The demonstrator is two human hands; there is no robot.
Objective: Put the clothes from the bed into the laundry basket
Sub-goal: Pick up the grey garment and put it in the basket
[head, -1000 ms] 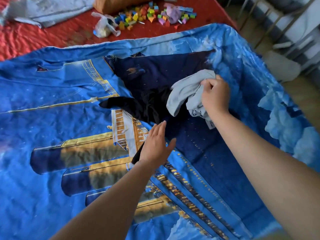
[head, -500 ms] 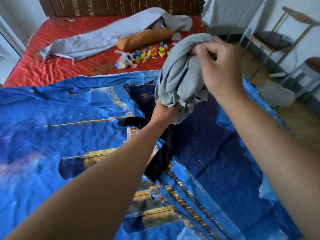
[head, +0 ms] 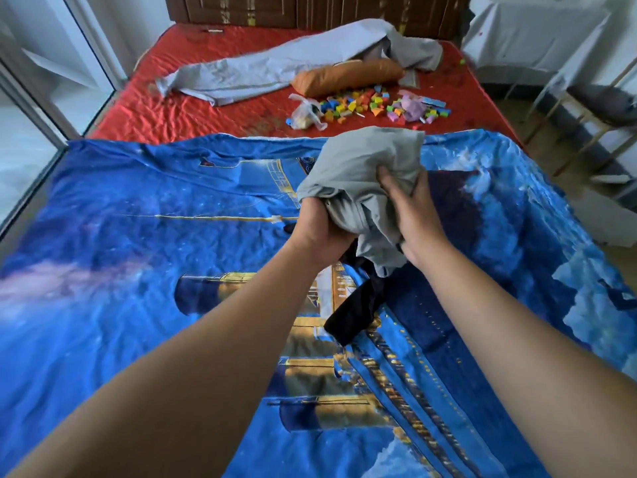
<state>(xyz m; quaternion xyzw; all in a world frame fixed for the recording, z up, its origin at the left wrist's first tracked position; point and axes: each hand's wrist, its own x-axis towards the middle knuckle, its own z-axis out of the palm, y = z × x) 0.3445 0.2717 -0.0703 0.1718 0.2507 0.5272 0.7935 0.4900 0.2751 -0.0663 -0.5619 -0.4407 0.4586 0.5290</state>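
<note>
A bunched grey garment (head: 358, 167) is held up above the bed between both hands. My left hand (head: 319, 229) grips its lower left part. My right hand (head: 410, 208) is closed on its right side, fingers dug into the cloth. Under the hands a black garment (head: 355, 305) lies stretched on the blue ship-print blanket (head: 138, 243). No laundry basket is in view.
At the far end, the red sheet (head: 193, 108) carries a long grey cloth (head: 262, 70), an orange bolster (head: 344, 75), scattered coloured toy blocks (head: 372, 105) and a small plastic bag (head: 305, 113). A chair (head: 593, 108) and white-draped furniture (head: 537, 29) stand to the right of the bed.
My right hand lifted the grey garment off the bed, and my left hand came up and gripped it. Both hands now hold it lower, bunched between them.
</note>
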